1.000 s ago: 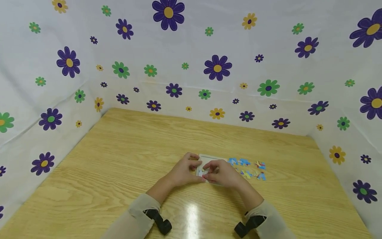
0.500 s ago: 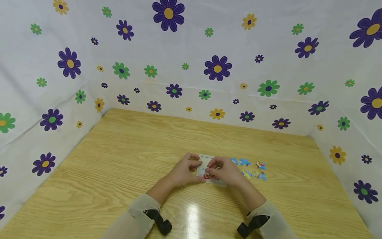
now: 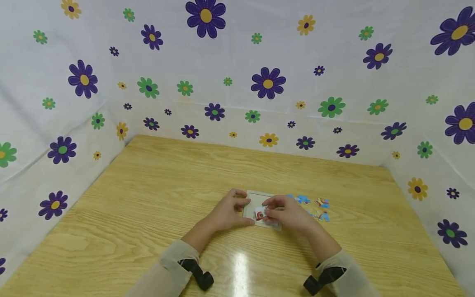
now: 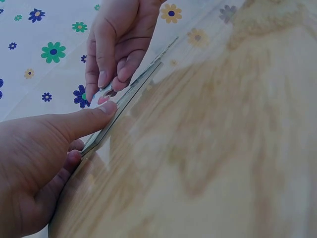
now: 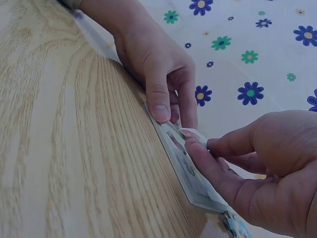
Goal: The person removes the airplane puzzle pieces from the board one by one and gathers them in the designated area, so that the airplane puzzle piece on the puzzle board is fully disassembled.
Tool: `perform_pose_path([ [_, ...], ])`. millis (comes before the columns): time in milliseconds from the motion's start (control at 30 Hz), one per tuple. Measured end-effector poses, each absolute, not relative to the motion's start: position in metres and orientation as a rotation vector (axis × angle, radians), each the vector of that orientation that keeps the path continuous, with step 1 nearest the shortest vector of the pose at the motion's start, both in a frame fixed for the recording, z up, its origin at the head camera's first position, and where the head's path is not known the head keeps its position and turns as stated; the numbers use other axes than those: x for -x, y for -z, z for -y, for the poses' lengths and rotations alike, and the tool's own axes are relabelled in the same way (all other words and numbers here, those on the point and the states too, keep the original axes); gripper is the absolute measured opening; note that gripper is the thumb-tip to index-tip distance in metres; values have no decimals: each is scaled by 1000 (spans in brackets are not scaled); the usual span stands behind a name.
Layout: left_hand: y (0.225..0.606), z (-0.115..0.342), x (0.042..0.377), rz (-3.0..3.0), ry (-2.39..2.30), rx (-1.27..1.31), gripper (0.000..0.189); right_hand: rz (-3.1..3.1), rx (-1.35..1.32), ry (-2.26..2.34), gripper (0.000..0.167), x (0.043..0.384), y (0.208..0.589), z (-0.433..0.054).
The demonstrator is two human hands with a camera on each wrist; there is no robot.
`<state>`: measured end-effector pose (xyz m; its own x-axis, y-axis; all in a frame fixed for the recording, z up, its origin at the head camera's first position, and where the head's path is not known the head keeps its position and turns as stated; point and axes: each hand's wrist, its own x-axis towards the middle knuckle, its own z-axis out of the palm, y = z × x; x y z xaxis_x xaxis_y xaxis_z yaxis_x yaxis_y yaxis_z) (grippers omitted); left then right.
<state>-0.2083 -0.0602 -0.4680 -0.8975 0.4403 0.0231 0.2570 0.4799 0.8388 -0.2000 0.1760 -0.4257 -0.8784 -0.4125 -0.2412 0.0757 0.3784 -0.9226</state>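
A pale puzzle tray (image 3: 255,199) with a raised rim lies flat on the wooden table. My left hand (image 3: 231,212) grips its left end, thumb at the near corner and fingers along the far side. Between thumb and fingertips my right hand (image 3: 291,215) pinches a white puzzle piece (image 3: 259,213) with a red print, held tilted close over the tray. The same piece (image 5: 195,134) shows pinched in the right wrist view, beside the left thumb. More printed pieces (image 5: 190,168) lie inside the tray along its near side, partly covered by the right hand in the head view.
Several loose blue, yellow and red puzzle pieces (image 3: 322,202) lie on the table right of the tray, some hidden behind the right hand. Wooden table top (image 3: 167,185) stretches around. White flowered cloth (image 3: 237,95) stands as walls at the back and both sides.
My right hand has shifted a little to the right, and the red and white piece in its fingers has come into view, tilted up. The left hand stays at the tray's left end.
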Motion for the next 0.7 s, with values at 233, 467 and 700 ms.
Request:
perform_pose_path([
  [233, 468, 60, 208, -2529, -1392, -590, 74, -2185, 257, 1550, 28, 197, 424, -189],
  [467, 468, 61, 207, -2528, -1393, -595, 73, -2200, 172, 1569, 29, 190, 424, -202],
  [700, 468, 60, 207, -2522, -1399, -591, 74, -2222, 143, 1596, 29, 182, 424, -220],
])
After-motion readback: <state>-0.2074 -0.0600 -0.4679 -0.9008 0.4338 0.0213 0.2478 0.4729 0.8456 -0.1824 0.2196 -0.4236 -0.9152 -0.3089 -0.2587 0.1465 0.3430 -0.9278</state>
